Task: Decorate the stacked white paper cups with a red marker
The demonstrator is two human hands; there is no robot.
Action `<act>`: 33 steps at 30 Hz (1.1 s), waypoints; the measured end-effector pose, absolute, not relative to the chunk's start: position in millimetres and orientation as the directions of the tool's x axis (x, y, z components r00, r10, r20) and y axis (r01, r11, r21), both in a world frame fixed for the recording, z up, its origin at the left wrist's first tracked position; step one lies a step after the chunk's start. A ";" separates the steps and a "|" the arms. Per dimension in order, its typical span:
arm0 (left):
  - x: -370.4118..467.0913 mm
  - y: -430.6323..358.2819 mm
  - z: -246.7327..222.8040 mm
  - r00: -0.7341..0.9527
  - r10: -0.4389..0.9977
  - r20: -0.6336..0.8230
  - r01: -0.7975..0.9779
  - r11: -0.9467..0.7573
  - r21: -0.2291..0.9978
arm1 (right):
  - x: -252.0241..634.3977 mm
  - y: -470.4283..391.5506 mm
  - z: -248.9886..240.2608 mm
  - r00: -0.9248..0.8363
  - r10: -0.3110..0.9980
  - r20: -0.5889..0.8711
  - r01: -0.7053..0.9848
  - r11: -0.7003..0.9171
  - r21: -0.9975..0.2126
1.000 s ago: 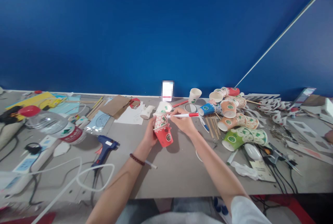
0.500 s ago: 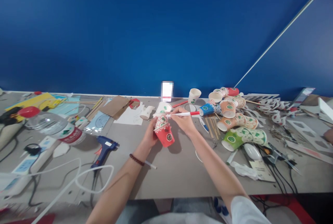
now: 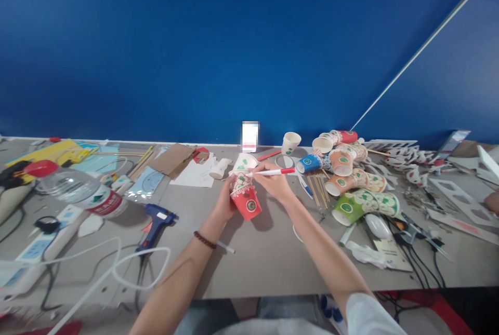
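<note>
Joined paper cups [image 3: 247, 203], red at the lower end and white with green marks at the upper, are tilted in front of me. My left hand [image 3: 226, 201] is closed around their left side. In my right hand [image 3: 271, 179] is a white marker pen [image 3: 275, 172] with a red end, held in a pinch. Its tip meets the patterned white middle of the cups, or lies very close to it. A small white paper cup [image 3: 220, 168] lies on its side beyond my left hand, and another white cup [image 3: 291, 143] stands upright further back.
Decorated paper cups [image 3: 353, 205] lie in a group at right, beside wooden sticks [image 3: 320, 189]. A blue glue gun [image 3: 156, 226], a red-capped bottle [image 3: 83, 192] and a power strip [image 3: 47, 246] are at left. A lit phone [image 3: 250, 136] leans against the blue wall.
The marker has shifted slightly left across the cups with my right hand. The cups have turned a little, moving the red cup's round mark left.
</note>
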State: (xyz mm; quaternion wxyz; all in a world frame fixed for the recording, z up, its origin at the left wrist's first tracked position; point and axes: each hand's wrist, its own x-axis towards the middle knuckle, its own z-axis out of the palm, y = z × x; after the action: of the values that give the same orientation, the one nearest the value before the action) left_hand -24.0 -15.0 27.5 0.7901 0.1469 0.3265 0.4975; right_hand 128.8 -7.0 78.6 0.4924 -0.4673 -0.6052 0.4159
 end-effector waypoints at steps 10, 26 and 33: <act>-24.9 -14.5 25.7 0.301 0.879 -0.370 -0.652 0.473 0.593 | 127.8 -5.9 76.0 -0.095 0.975 0.199 0.158 0.212 -0.964; -25.0 -14.1 23.8 0.303 0.874 -0.380 -0.635 0.483 0.603 | 128.9 -6.8 79.5 -0.061 0.961 0.270 0.218 0.277 -0.936; -24.5 -14.7 27.2 0.299 0.869 -0.394 -0.629 0.490 0.604 | 128.9 -6.1 78.5 -0.045 0.963 0.266 0.236 0.269 -0.934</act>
State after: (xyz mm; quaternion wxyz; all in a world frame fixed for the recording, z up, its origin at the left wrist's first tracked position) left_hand -24.5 -14.7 27.2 0.7877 0.1702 0.3528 0.4754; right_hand 128.9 -6.1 78.5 0.4961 -0.4810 -0.6230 0.3666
